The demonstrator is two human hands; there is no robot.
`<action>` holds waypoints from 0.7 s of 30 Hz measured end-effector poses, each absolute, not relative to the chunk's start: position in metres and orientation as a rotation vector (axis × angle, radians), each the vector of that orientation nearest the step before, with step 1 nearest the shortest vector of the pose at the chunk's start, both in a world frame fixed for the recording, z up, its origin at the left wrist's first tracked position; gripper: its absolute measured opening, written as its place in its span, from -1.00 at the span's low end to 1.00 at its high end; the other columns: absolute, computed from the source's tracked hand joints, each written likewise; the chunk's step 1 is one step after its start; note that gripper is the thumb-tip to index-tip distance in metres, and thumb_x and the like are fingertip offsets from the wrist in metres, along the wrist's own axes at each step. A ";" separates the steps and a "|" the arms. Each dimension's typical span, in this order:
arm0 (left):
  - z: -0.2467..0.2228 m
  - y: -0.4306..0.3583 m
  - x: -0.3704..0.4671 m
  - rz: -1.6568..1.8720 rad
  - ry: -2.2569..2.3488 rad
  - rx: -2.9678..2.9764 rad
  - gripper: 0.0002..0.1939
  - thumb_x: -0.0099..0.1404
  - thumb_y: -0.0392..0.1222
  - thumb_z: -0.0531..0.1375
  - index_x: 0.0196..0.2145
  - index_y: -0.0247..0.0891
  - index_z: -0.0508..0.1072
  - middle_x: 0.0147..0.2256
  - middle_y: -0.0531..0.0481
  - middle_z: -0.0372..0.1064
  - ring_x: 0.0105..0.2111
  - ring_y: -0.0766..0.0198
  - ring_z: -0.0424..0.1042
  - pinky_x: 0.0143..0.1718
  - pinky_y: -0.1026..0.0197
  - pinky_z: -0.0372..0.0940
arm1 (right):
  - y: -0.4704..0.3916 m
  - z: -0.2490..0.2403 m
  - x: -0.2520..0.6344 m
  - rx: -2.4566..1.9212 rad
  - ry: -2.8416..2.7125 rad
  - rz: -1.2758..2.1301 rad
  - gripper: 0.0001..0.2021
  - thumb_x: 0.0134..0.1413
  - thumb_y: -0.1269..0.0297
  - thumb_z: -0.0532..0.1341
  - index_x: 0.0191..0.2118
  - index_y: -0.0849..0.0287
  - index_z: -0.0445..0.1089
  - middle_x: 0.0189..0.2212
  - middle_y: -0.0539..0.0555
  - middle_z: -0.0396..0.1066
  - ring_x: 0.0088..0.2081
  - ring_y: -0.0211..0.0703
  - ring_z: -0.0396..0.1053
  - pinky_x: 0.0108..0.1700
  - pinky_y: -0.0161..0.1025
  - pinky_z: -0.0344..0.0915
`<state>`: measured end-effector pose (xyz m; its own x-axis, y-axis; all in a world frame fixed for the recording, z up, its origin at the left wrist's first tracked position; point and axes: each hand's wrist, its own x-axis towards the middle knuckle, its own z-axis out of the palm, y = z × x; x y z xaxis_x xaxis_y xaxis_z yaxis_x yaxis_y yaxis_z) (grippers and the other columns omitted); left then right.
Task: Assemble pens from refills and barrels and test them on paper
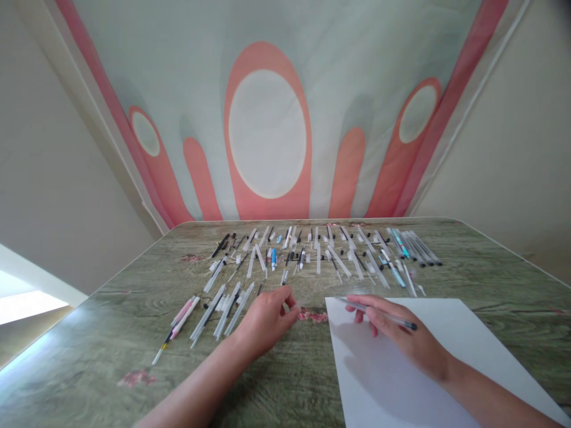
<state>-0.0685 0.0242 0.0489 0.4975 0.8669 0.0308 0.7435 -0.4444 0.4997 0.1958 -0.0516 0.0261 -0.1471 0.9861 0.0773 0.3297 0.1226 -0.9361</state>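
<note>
Hands in view: two, one left hand [270,318], one right hand [395,333]. Held pen [379,312]: one. White sheet [401,368]: one. Bench [289,380]: one. Pale ovals [267,134] on wall: three. Clear pen barrels [241,308]: more than ten. Slim refills [238,267]: several. Both kinds too crowded for exact count.

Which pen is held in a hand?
The clear, dark-ended pen, in the right hand; the other pens lie on the table.

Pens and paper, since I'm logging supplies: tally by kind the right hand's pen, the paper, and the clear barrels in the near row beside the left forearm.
Dark-ended pen: 1
White paper sheet: 1
Clear pen barrels: 3
Total: 5
</note>
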 end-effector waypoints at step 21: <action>0.018 0.030 -0.054 0.620 0.895 1.308 -0.70 0.15 -0.08 0.22 -0.24 -0.36 0.39 -0.49 0.04 0.36 -0.56 0.41 0.34 -0.51 0.35 0.11 | -0.050 0.013 0.190 -1.337 -1.549 1.225 -0.71 0.15 0.06 0.10 -0.08 0.09 0.24 -0.34 0.00 0.37 -0.43 -0.28 0.24 -0.39 -0.32 0.18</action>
<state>-0.0540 0.0299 0.0184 0.5369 0.8184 -0.2048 0.0957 0.1821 0.9786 0.1895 -0.0496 0.0131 -0.1842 0.9815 -0.0515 0.2765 0.0015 -0.9610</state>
